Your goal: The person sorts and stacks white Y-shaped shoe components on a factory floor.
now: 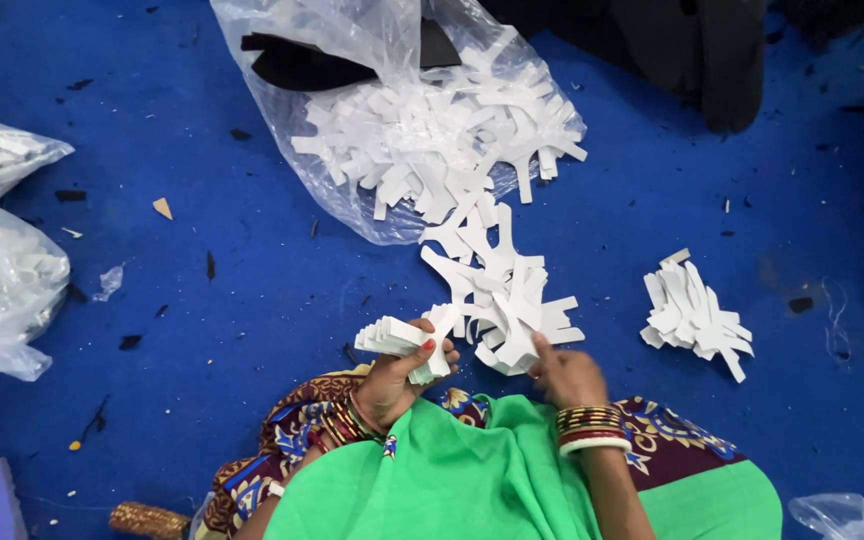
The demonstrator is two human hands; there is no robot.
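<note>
Left hand [392, 378] grip closed on white stack [399, 337] — right hand [564, 375] fingers touch loose pieces [512, 310].

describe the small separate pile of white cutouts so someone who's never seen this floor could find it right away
Start from the blue carpet and the big clear plastic bag spilling white pieces at the top centre. Go down and right, past the right hand, to the small pile of white cutouts. Unlike the spilled trail from the bag, it lies alone, with blue carpet all around it.

- Green drape over patterned maroon, blue and gold cloth.
- Left hand [392, 375]: red-painted nails, red-and-gold bangles.
- Right hand [567, 375]: gold, red and white bangles.
</note>
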